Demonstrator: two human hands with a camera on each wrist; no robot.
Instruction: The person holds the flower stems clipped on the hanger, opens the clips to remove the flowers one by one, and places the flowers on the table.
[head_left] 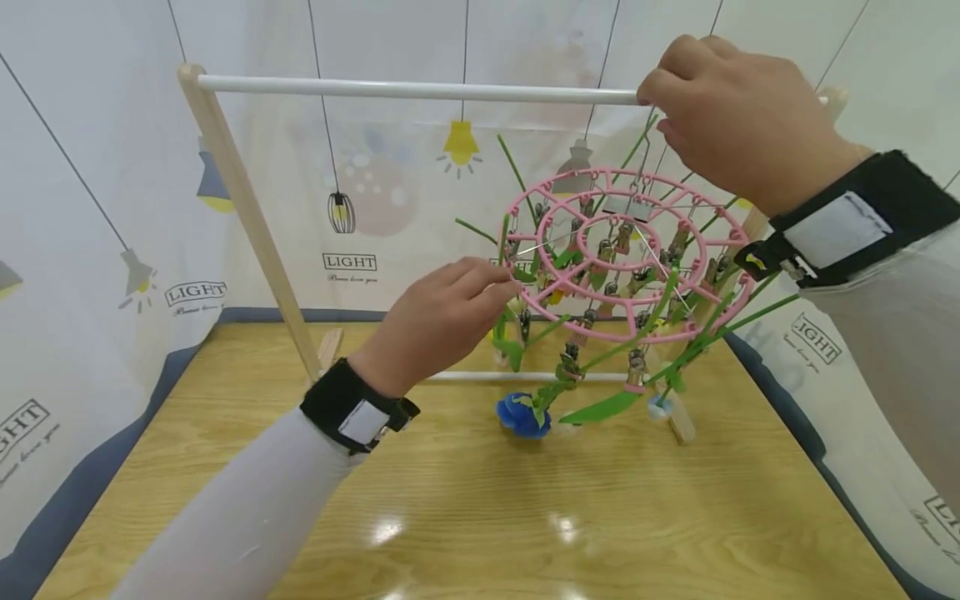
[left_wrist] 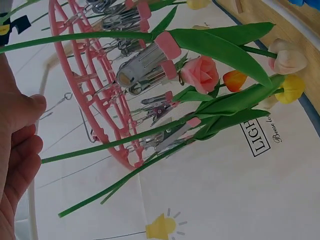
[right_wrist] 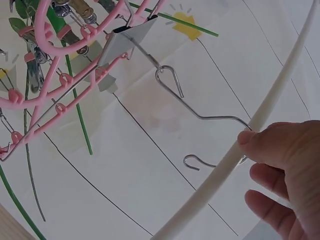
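Observation:
My right hand (head_left: 750,125) is up at the white bar (head_left: 420,88), its thumb and fingers pinching the metal hook (right_wrist: 215,118) where it curves over the bar. From this hook hangs a round pink clip hanger (right_wrist: 65,50), tilted, with metal clips (left_wrist: 142,67) around its rings. Artificial flowers dangle heads down from the clips, among them a blue flower (head_left: 522,415) and a pink rose (left_wrist: 201,74). At the hanger's left rim is my left hand (head_left: 442,321), fingers loosely bent, beside a green stem (left_wrist: 95,150) whose end meets its fingertips.
A wooden post (head_left: 247,208) carries the bar on the left, and a lower white rod (head_left: 480,377) runs close over the wooden table (head_left: 480,517). Behind hangs a white cloth (head_left: 405,308) printed with lamps. A wooden foot (head_left: 681,421) sits under the hanger's right side.

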